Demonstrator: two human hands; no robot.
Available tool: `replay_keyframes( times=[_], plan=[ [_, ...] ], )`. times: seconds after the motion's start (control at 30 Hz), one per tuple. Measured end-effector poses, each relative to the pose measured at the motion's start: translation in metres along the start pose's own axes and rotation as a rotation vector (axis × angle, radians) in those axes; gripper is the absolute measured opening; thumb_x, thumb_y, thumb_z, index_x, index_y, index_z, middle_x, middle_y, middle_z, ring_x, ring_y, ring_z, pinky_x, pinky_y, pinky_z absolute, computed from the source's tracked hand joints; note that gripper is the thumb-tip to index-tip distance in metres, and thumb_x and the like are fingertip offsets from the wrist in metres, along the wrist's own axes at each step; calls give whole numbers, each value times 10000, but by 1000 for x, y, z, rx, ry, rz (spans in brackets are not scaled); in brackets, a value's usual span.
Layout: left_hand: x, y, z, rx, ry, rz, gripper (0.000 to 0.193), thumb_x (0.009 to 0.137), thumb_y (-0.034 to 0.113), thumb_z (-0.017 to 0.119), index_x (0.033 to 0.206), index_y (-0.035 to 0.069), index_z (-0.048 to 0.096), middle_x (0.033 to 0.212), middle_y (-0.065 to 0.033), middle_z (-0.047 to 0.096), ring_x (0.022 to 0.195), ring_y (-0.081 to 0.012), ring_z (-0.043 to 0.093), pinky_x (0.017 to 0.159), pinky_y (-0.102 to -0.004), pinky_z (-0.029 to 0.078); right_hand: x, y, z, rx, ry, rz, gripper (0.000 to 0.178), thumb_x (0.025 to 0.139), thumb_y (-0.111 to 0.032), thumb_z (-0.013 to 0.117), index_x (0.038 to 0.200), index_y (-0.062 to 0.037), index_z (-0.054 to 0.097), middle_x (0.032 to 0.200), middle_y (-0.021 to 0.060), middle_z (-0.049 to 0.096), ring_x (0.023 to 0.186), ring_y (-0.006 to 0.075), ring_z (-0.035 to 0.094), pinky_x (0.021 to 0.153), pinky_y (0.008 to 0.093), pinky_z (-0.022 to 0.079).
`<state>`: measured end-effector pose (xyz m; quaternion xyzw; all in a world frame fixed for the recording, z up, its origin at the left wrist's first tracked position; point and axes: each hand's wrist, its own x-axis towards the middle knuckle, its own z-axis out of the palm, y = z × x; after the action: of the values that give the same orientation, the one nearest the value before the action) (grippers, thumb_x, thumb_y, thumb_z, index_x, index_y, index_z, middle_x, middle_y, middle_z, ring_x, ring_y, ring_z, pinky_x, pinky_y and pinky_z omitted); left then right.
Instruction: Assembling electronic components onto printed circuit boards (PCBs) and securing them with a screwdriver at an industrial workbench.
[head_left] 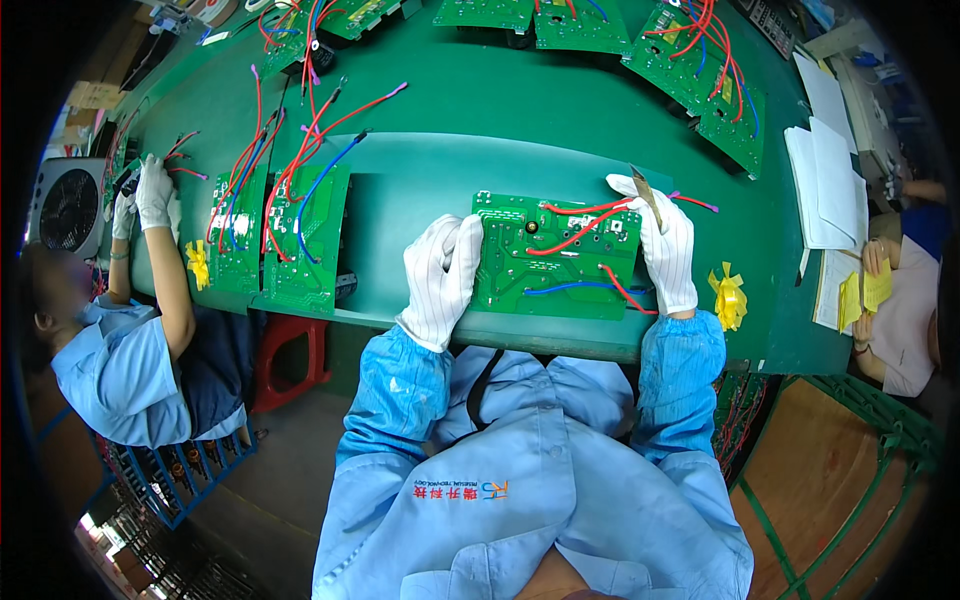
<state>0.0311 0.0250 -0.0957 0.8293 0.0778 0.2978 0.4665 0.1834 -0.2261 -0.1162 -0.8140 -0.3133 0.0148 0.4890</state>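
Observation:
A green circuit board point(560, 270) with red and blue wires lies at the near edge of the table, in front of my body. My left hand point(440, 270), in a white striped glove, grips its left edge, thumb on top. At the board's right edge is my right hand point(668, 255), also gloved. Its fingers are closed round a slim metal tool point(645, 190), which looks like tweezers and points up and away. Red wires with a purple end pass beside that hand. The tool's lower end is hidden by the glove.
Two wired boards point(305, 240) lie to the left, and more boards point(700, 85) line the far side. Yellow ribbon bundles point(728, 297) sit at the near edge. A co-worker point(130, 350) works at the left; another person point(900, 310) handles papers point(830, 185) at the right.

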Motion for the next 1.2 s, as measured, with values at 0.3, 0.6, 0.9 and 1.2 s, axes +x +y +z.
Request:
replay_keyframes(
  times=[0.3, 0.6, 0.9, 1.2],
  plan=[
    [-3, -5, -3, 22, -34, 36, 178, 989, 54, 631, 828, -16, 604, 719, -137, 575, 627, -321, 550, 593, -389, 449, 2, -5, 1, -1, 22, 24, 255, 1013, -153, 510, 1057, 25, 688, 1198, 138, 748, 1046, 292, 713, 944, 356, 529],
    [-10, -11, -8, -50, -81, -41, 341, 1082, 196, 435, 920, -48, 609, 841, -178, 636, 724, -388, 607, 671, -429, 487, 3, -7, 2, 19, 25, -16, 215, 998, -110, 508, 1006, 18, 680, 1191, 152, 748, 1057, 321, 713, 944, 375, 533],
    [-10, -9, -8, -70, -89, -67, 385, 1088, 237, 415, 884, -36, 593, 812, -172, 611, 699, -375, 594, 655, -421, 477, 1, -6, 2, 24, 24, -5, 236, 1004, -112, 502, 1012, 27, 692, 1194, 146, 748, 1065, 311, 712, 953, 371, 529],
    [-3, -9, -7, 7, -78, 46, 142, 981, 83, 630, 883, -21, 636, 742, -134, 590, 648, -320, 585, 597, -392, 464, 8, -31, -2, 222, 134, 288, 329, 1073, -234, 480, 1141, -2, 704, 1172, 96, 754, 693, 137, 616, 626, 249, 462]
  ],
)
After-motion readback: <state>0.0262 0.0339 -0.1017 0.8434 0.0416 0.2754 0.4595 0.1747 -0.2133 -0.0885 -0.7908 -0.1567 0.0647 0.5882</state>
